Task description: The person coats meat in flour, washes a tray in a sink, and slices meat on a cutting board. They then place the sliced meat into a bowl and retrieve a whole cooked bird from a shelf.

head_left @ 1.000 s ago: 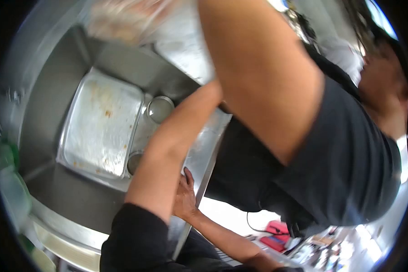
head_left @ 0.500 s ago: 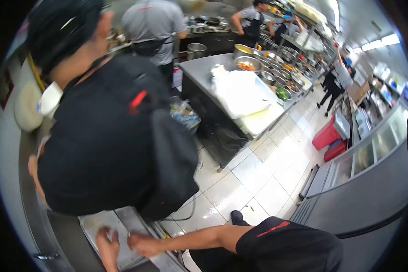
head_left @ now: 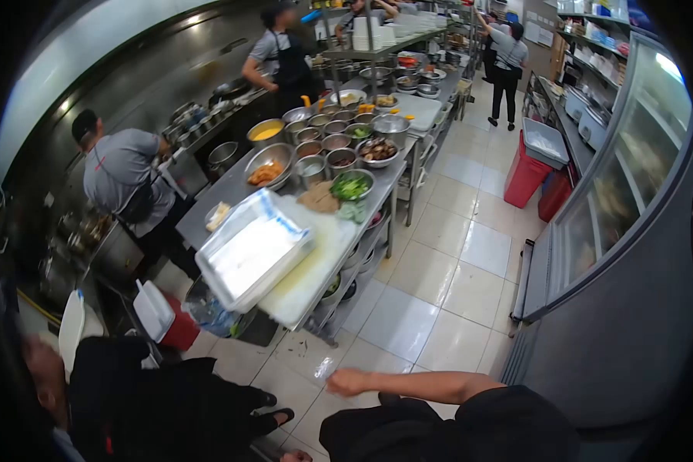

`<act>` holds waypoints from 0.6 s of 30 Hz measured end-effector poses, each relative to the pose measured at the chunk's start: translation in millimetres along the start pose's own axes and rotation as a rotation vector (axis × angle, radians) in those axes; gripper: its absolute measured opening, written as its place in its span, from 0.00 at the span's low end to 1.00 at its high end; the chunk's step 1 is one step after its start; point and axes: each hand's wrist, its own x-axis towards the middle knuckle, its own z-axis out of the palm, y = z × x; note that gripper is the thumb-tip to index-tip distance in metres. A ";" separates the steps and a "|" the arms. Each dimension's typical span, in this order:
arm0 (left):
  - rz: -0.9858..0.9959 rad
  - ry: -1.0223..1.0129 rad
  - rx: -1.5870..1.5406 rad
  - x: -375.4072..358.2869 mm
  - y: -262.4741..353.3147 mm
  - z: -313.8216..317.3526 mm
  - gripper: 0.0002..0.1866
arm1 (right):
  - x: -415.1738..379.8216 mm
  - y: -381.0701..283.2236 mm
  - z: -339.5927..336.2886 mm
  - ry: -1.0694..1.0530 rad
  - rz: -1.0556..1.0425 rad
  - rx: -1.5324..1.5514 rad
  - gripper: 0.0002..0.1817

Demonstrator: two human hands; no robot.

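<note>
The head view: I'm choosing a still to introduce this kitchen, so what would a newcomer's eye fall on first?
Probably the bright white tub at the near end of the steel table, with green vegetables beyond it to the right. Next, likely the red bin with a grey tub on top, right of the aisle. Low in the centre, the person's right hand shows against the tiled floor.

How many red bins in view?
3: one red bin left of the prep table; a second at right, beneath a grey tub; a third beside that. More may be hidden.
</note>
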 end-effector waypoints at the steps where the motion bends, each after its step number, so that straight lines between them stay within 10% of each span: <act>1: 0.010 -0.046 -0.187 13.9 12.3 7.7 0.15 | -5.7 18.3 -36.9 0.026 0.139 -0.042 0.14; 11: 0.025 -0.156 0.196 158.4 242.4 -13.7 0.16 | -130.0 323.5 -259.2 0.695 0.734 -0.026 0.15; 15: 0.354 -0.154 0.180 270.9 373.5 -24.8 0.17 | -324.1 379.7 -228.5 0.523 1.336 -0.130 0.17; 18: 0.623 -0.177 0.249 350.4 507.2 -36.1 0.17 | -484.6 400.3 -122.1 -0.009 1.585 -0.409 0.13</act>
